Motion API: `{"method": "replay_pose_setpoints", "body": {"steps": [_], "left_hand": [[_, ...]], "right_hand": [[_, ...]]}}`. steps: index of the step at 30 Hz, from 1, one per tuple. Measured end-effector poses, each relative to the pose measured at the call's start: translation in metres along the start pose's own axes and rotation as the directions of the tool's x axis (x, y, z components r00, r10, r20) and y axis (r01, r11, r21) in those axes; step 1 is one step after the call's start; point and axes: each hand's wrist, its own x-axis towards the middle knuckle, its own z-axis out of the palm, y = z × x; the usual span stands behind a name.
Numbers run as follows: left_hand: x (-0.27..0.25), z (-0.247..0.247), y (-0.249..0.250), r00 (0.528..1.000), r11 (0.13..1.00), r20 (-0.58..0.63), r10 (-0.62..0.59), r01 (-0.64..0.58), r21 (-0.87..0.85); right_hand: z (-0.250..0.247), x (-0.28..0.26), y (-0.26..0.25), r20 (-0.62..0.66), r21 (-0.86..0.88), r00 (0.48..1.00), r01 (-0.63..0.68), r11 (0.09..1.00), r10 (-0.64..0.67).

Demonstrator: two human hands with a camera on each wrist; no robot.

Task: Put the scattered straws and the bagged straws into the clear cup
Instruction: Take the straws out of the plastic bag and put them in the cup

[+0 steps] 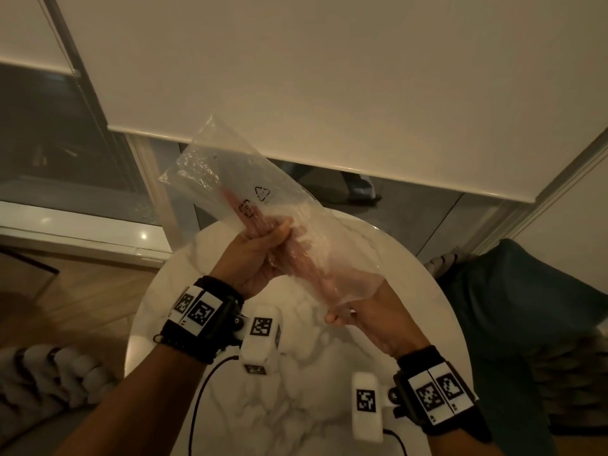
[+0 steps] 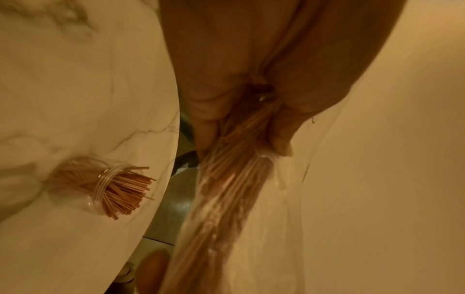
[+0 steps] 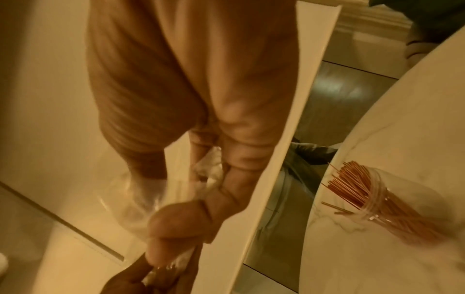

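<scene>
- Fingers [image 2: 206, 127] of left hand [image 1: 260, 258]: curled round bag [image 1: 230, 189] and the straws [image 1: 316, 274] inside, mid-length.
- Right hand [image 1: 362, 317]: pinches bag's lower end.
- Cup [image 3: 392, 201]: on table [image 1: 411, 274], holding straws.

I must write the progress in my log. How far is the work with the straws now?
Done, it seems: the clear cup on the marble table already holds a bunch of straws, and no loose straws show on the visible tabletop. In hand: the left hand grips the bagged straws through the plastic bag, held above the table, while the right hand pinches the bag's lower end. Left: getting those straws out and into the cup.
</scene>
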Motion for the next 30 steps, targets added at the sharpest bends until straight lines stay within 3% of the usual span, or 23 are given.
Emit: {"method": "replay_pose_setpoints", "body": {"steps": [5,8,12,19,30], "left_hand": [[-0.006,-0.003,-0.014,0.996,0.984,-0.072,-0.053,0.064,0.167],[-0.009,-0.010,-0.023,0.991,0.979,-0.100,-0.089,0.105,0.174],[-0.009,-0.017,-0.032,0.984,0.981,-0.141,-0.108,0.128,0.146],[-0.009,-0.025,-0.043,0.977,0.991,-0.195,-0.089,0.107,0.085],[-0.012,-0.039,-0.052,0.969,0.973,-0.161,-0.189,0.207,0.105]], "right_hand": [[-0.005,-0.001,-0.004,-0.033,-0.350,0.997,0.058,0.935,-0.074],[-0.007,0.000,-0.005,-0.072,-0.456,0.995,0.023,0.890,-0.063],[-0.002,0.005,-0.004,0.054,-0.697,0.982,0.168,0.697,-0.183],[-0.005,0.003,-0.002,0.113,-0.765,0.986,0.167,0.621,-0.126],[0.005,-0.009,-0.012,0.148,-0.840,0.988,0.142,0.523,-0.031]]}}
